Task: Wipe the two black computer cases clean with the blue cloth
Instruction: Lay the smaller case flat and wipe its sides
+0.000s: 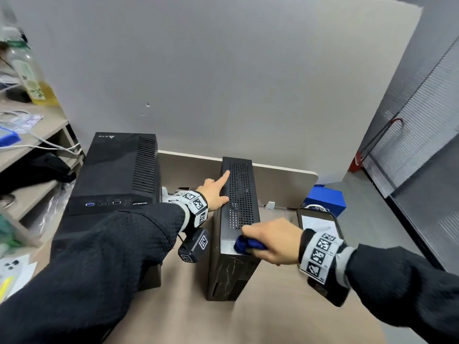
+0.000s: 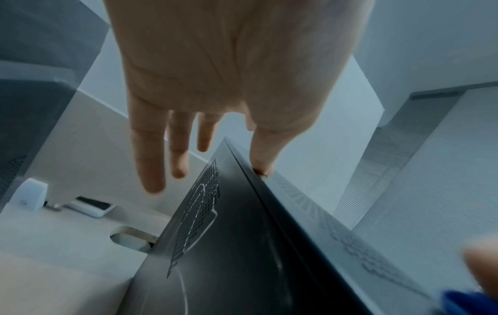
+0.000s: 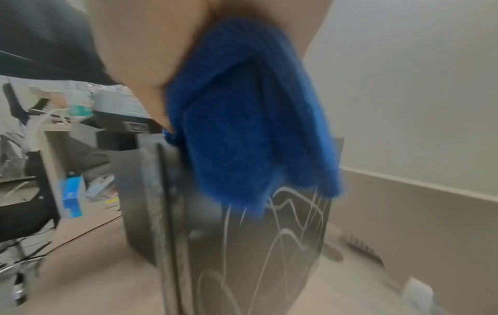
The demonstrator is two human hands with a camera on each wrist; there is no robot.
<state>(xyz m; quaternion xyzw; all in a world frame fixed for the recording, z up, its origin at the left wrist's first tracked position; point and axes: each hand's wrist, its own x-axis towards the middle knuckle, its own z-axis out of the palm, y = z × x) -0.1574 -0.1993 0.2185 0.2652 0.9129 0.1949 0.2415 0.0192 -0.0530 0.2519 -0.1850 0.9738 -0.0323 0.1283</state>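
The blue cloth (image 1: 246,245), bunched in the right hand (image 1: 275,240), sits on the slim case's (image 1: 239,194) near top edge; its long axis runs away from the person (left hand (image 1: 216,192) flat, steadying). The bigger case (image 1: 111,170) stands well left.

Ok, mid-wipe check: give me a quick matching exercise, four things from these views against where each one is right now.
Things:
1. blue cloth
2. left hand
3. wide black case
4. phone

Places:
A. standing left of the slim case, untouched
B. bunched in the right hand, at the slim case's near top edge
C. on the desk, right of the slim case
D. resting on the slim case, thumb on its top edge

Pairs: 1-B, 2-D, 3-A, 4-C
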